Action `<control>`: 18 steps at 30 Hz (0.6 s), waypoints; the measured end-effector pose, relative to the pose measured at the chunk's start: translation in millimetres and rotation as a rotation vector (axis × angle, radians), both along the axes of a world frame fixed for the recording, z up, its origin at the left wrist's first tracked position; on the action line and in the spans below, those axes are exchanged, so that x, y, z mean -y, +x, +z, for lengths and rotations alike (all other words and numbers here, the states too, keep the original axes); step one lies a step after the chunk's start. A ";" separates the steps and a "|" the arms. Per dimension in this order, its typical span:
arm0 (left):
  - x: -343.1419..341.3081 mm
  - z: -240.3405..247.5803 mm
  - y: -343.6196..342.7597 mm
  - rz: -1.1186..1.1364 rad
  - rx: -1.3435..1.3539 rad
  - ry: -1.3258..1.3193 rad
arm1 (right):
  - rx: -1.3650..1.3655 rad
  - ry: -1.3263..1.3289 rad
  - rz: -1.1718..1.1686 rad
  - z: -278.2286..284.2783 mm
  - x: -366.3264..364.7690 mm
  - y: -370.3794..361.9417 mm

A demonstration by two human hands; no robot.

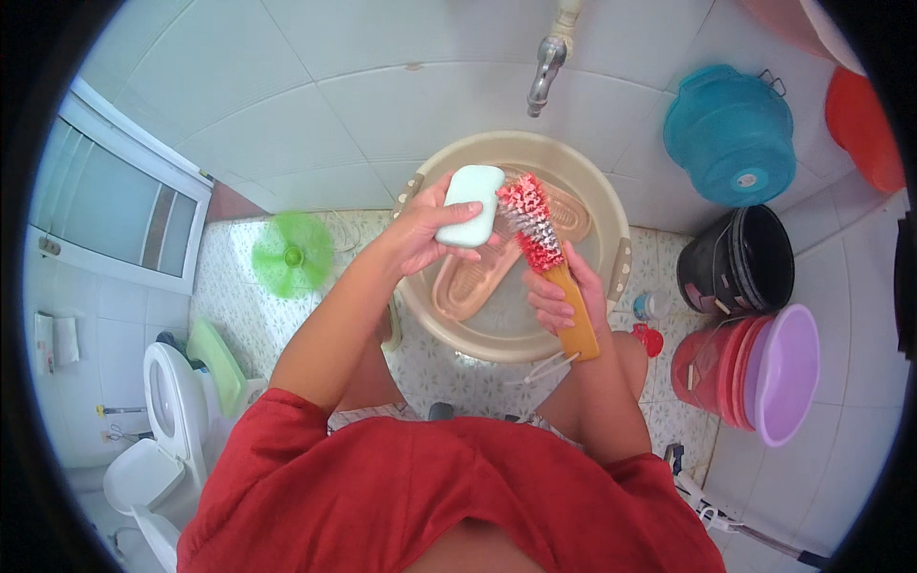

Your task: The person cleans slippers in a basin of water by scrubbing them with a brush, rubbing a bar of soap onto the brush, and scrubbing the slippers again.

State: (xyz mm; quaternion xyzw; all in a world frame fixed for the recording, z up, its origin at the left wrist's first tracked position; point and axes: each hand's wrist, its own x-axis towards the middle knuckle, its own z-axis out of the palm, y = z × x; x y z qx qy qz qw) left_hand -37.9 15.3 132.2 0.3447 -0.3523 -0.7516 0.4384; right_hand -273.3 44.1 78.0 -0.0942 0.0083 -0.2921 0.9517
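Observation:
My left hand [427, 227] is closed round a pale mint bar of soap [468, 196], thumb across its face. In my right hand [565, 298] is a scrubbing brush with a yellow-brown handle [576, 320] and red and white bristles [532, 218]. The bristles are at the soap's right edge; whether they touch it I cannot tell. A white cord loop [548, 368] hangs from the handle's end. Below both hands stands a round beige basin [449, 332] holding water. Two tan shoe soles or sandals [465, 286] lie in it, the right one [570, 218] partly hidden by the brush.
A metal tap [546, 76] juts from the wall above the basin. At right are a teal basin [731, 134], a black bucket [735, 260], red buckets [702, 368] and a purple basin [788, 375]. A green fan [292, 255] and a toilet [172, 401] are at left.

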 end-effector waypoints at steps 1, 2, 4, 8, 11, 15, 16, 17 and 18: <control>-6.2 16.7 -3.4 0.028 0.051 -0.078 | 0.083 0.048 0.011 2.3 -1.2 1.1; -10.9 35.4 -6.4 0.043 0.121 -0.086 | 0.167 0.093 0.023 5.1 -1.9 1.6; -20.2 68.1 -4.0 0.090 0.214 -0.147 | 0.200 0.067 0.007 10.6 -6.1 2.9; -2.9 138.2 13.7 0.166 0.314 -0.356 | 0.249 0.088 -0.032 6.0 -8.8 4.0; 37.5 222.6 23.0 0.176 0.349 -0.550 | 0.272 0.091 -0.014 3.4 -6.7 8.8; 92.3 297.2 14.9 0.097 0.402 -0.442 | 0.208 0.013 0.025 14.3 -7.3 13.1; 107.1 298.8 13.0 0.118 0.429 -0.348 | 0.204 -0.016 0.049 14.4 -6.7 14.0; 119.4 292.1 12.1 0.117 0.431 -0.349 | 0.199 -0.038 0.074 14.2 -7.9 14.4; 130.0 284.8 5.3 0.155 0.540 -0.291 | 0.199 -0.037 0.064 14.2 -6.5 12.9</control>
